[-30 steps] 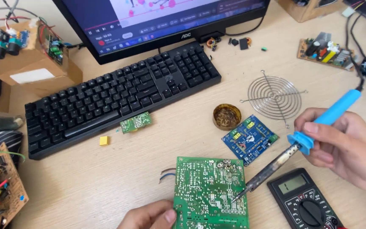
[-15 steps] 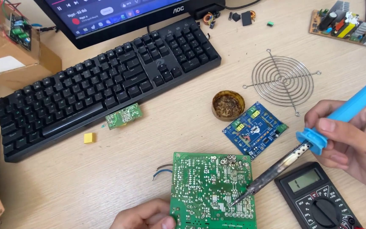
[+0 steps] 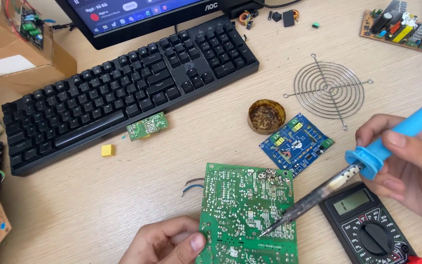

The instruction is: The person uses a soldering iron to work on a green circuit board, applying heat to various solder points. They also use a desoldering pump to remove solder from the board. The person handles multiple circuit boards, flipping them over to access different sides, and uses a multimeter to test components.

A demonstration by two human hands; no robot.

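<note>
Since half a second ago the head camera has slid further left and down, so the keyboard (image 3: 128, 93) sits lower in view, while the soldering iron (image 3: 367, 159) keeps its tip on the green circuit board (image 3: 247, 210). The right hand (image 3: 406, 166) is closed around the iron's blue handle, thumb on top and fingers curled beneath, near the right edge of the tabletop (image 3: 98, 205). The dark tip slants down and left and touches the solder side of the green board at its lower right part. That board lies flat at the near edge of the tabletop, with thin wires leaving its left side. The left hand (image 3: 164, 242) presses on the board's left near corner, thumb against its edge, fingers curled. A black multimeter (image 3: 367, 227) lies just right of the board, under the iron. A blue circuit board (image 3: 296, 144) and a round tin (image 3: 266, 116) lie behind, a wire fan guard (image 3: 329, 88) further back.
</note>
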